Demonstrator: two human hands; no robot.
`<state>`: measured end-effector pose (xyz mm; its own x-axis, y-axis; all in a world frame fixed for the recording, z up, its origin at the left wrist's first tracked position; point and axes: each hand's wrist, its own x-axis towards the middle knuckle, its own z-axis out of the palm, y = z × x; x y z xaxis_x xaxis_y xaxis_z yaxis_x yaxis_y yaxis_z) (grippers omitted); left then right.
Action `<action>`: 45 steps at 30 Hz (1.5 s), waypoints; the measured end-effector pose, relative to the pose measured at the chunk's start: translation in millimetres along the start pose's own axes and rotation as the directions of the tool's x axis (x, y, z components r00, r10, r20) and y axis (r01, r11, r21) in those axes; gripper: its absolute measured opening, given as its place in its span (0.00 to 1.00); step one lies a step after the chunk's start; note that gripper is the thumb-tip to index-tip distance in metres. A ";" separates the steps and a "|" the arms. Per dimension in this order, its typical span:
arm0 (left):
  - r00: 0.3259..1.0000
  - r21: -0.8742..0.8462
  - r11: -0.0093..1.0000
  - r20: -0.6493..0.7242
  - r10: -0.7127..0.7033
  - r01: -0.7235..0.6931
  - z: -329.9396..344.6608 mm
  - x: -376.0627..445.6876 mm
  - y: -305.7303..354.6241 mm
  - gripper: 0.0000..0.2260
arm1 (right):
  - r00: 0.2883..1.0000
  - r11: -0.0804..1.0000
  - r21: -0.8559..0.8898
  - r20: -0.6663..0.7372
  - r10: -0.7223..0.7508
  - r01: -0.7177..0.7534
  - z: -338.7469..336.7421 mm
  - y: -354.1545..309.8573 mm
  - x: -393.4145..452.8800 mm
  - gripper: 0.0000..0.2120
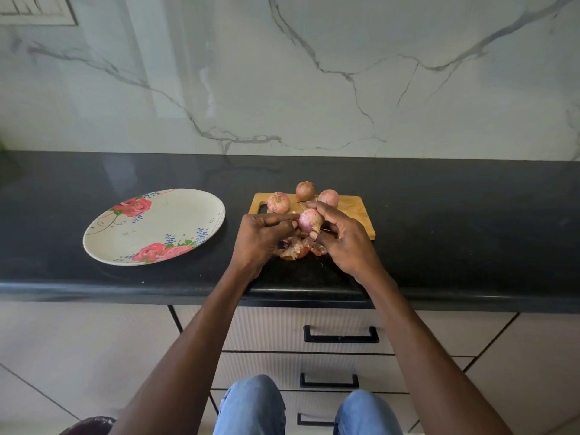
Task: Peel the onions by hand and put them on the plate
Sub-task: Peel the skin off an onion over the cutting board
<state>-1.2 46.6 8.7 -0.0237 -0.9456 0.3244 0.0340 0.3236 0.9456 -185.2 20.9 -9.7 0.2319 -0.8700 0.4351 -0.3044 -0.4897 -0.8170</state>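
A partly peeled pink onion (pixel 308 220) is held above the near edge of the wooden cutting board (pixel 354 208). My right hand (pixel 343 238) grips it with fingers and thumb curled round it. My left hand (pixel 262 238) pinches at its left side with thumb and fingertips. Three unpeeled onions sit at the back of the board: one on the left (pixel 278 202), one in the middle (pixel 305 191), one on the right (pixel 328 197). Loose onion skins (pixel 296 249) lie on the counter under my hands. The floral plate (pixel 153 226) lies to the left with nothing on it.
The black countertop (pixel 455 233) runs the full width, with a marble wall behind. Its front edge is just below my wrists. Drawers with black handles (pixel 341 335) are under the counter. My knees in jeans show at the bottom.
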 end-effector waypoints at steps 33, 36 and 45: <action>0.994 -0.018 0.993 -0.008 -0.113 0.112 -0.9 2.4 0.4 0.10 | 0.997 0.997 0.026 0.031 0.073 -0.074 -2.6 -0.3 -0.3 0.24; 0.991 -0.024 0.991 -0.017 -0.130 0.129 -1.1 2.9 0.3 0.09 | 0.997 0.997 0.028 0.040 0.070 -0.071 -3.1 0.4 2.2 0.25; 0.991 0.006 0.991 -0.022 -0.131 0.131 -1.0 2.8 -0.2 0.09 | 0.997 0.996 0.052 0.034 0.076 -0.078 -3.1 -1.2 0.9 0.25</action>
<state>-0.3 43.8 9.4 -0.0065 -0.9804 0.1968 0.0249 0.1966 0.9802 -187.5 20.5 -7.2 0.2390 -0.9025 0.3584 -0.2729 -0.4166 -0.8672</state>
